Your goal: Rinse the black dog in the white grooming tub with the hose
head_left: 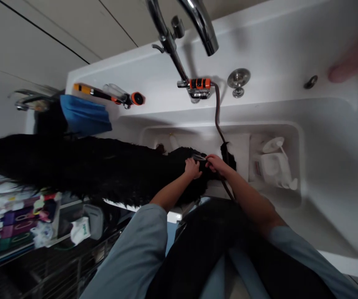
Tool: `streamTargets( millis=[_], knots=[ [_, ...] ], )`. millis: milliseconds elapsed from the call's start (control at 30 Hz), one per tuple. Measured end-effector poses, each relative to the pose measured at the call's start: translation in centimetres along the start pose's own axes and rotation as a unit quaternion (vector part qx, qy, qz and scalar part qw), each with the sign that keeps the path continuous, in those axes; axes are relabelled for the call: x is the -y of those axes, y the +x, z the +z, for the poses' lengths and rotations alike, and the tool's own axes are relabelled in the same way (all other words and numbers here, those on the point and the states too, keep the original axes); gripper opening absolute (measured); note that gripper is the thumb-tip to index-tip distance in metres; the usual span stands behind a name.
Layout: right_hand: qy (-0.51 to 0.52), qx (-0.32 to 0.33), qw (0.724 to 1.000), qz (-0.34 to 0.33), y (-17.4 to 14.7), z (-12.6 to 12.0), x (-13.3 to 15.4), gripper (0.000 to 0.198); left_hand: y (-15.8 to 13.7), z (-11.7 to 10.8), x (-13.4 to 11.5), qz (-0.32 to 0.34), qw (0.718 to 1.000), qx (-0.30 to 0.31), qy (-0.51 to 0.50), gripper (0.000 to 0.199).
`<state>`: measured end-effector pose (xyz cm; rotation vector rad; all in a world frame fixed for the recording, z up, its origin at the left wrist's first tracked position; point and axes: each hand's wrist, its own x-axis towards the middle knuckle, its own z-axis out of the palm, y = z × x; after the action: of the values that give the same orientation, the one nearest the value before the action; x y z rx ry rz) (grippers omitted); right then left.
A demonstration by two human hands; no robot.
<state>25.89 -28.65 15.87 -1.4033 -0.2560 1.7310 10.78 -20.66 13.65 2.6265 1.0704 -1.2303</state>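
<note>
Across the white tub, from its left edge to the middle, lies a black furry animal; whether wet or dry can't tell. Dark hose drops from the orange-black connector on the tub's back rim. Right hand closed around the metal sprayer nozzle, held against the fur. Left hand pressed flat on the fur, fingers loosely curled, just beside the nozzle.

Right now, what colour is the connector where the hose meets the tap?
Orange with black bands, the connector sits on the tap fitting; the head view shows it clearly.
</note>
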Motion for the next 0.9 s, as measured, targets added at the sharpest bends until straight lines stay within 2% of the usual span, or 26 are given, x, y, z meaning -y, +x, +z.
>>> streamTargets(
  millis=[67,133,200,267,333,400,467,533,600,633,700,767,833,900],
  knots=[
    [0.001,0.005,1.0,0.016,0.8,-0.2,1.5,0.011,-1.8,0.9,-0.5,0.024,0.999,-0.021,0.006,0.078],
    [0.002,0.039,0.999,0.023,1.1,-0.4,2.8,0.01,-3.9,2.0,-0.6,0.045,0.998,-0.043,0.001,0.074],
    [-0.001,0.061,0.998,0.015,1.1,-0.5,3.4,0.009,-6.1,3.0,-0.3,0.067,0.995,-0.07,-0.015,0.068],
    [-0.008,0.051,0.999,0.008,0.8,-0.3,3.6,0.008,-8.5,3.8,0.6,0.075,0.991,-0.102,-0.036,0.064],
    [-0.013,0.066,0.998,0.003,0.3,0.0,3.2,0.011,-11.0,4.2,2.5,0.051,0.987,-0.143,-0.058,0.06],
    [-0.011,0.094,0.995,-0.01,-0.4,0.4,2.7,0.015,-13.3,4.2,5.6,-0.016,0.976,-0.203,-0.082,0.059],
    [-0.008,0.073,0.997,-0.019,-1.1,0.6,2.1,0.017,-15.3,3.8,9.5,-0.122,0.945,-0.285,-0.108,0.059],
    [-0.009,0.059,0.998,-0.022,-1.9,0.6,1.5,0.019,-16.8,3.5,13.4,-0.242,0.885,-0.373,-0.137,0.062],
    [-0.009,0.098,0.995,-0.034,-2.8,0.7,0.9,0.023,-17.5,3.5,16.3,-0.326,0.822,-0.437,-0.166,0.068],
    [-0.007,0.115,0.992,-0.044,-3.2,0.7,0.6,0.026,-17.5,3.7,17.2,-0.347,0.799,-0.458,-0.179,0.07],
    [-0.004,0.102,0.993,-0.064,-4.0,1.2,0.3,0.029,-17.2,4.4,17.8,-0.358,0.774,-0.481,-0.203,0.07],
    [-0.006,0.075,0.994,-0.077,-4.6,2.2,0.4,0.031,-16.6,5.2,17.4,-0.348,0.766,-0.493,-0.222,0.067],
    [-0.02,0.098,0.991,-0.092,-5.2,4.1,1.3,0.033,-16.1,5.8,16.7,-0.338,0.761,-0.502,-0.233,0.065],
    [-0.039,0.149,0.981,-0.117,-6.1,6.7,2.9,0.036,-16.0,6.2,16.3,-0.334,0.755,-0.51,-0.24,0.064]
  ],
)
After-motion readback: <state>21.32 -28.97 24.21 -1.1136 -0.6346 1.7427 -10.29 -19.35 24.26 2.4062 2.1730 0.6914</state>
